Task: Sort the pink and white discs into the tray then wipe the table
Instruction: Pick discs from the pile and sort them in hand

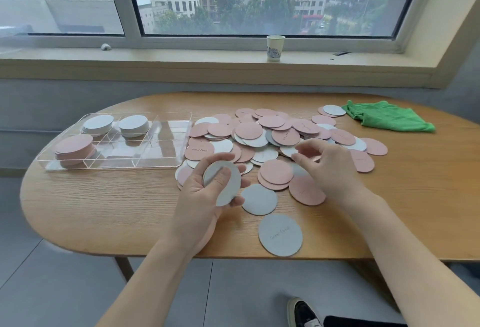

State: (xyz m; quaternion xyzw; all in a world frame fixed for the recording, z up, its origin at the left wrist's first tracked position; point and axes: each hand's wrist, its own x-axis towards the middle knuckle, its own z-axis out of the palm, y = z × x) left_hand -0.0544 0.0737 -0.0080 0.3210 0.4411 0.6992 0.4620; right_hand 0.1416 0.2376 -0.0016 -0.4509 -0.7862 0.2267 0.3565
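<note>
Discs [272, 134] still heap mid-surface as we gather whites: left hand [205, 196] grips a white stack [224, 186], right fingers [302, 156] pinch another from the pile. Next, we judge, the stack goes into the tray [166, 163]; the cloth [389, 117] waits.

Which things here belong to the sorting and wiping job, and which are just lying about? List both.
Job: pile of pink and white discs, clear tray with three stacks started, green cloth, white discs held in the left hand, right hand picking at the pile.

Lying about: paper cup and small crumpled scrap on the windowsill.
</note>
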